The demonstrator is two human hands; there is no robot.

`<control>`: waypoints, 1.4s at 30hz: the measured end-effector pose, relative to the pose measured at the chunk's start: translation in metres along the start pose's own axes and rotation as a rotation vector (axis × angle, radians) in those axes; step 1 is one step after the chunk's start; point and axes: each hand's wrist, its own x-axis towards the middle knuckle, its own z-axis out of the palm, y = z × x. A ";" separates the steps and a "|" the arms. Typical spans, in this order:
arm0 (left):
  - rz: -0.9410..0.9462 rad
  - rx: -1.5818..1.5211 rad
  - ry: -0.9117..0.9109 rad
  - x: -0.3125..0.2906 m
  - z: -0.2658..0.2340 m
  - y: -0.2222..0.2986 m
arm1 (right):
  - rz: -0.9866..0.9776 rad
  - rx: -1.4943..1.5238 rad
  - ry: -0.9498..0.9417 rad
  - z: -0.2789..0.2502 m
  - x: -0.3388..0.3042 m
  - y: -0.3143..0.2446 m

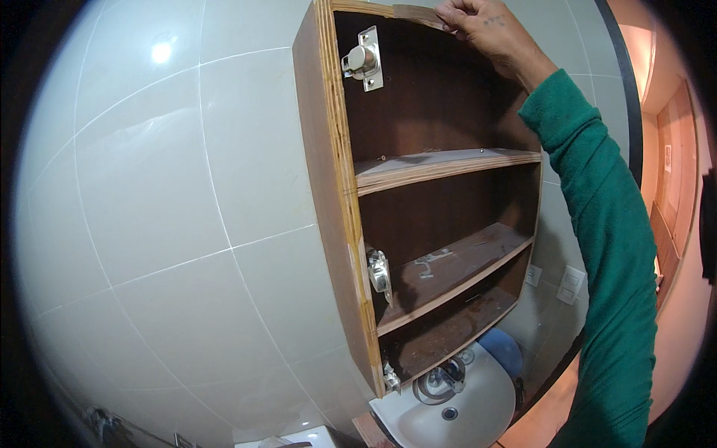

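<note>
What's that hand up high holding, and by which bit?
The right hand seems to pinch a brown strip at the right end of its visible part, along the top edge of the cabinet. The left hand isn't in view.

Sleeve [609, 224]: long, green, matte fabric with a slightly fuzzy surface; creases at several points. Cuff [559, 104]: same green, broad, loose fit, ending short of the hand. Right hand [487, 31]: bare; small dark markings [494, 21] on its back, detail indistinct.

Place: bathroom | Indicators: we observe a washbasin [489, 414] with metal faucet [453, 372] | glazed wall tiles [149, 194] | shelved wooden cabinet [323, 194] mounted above washbasin
</note>
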 end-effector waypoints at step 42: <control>0.053 -0.014 0.037 -0.015 -0.003 -0.020 | 0.090 -0.018 0.132 -0.021 -0.014 -0.011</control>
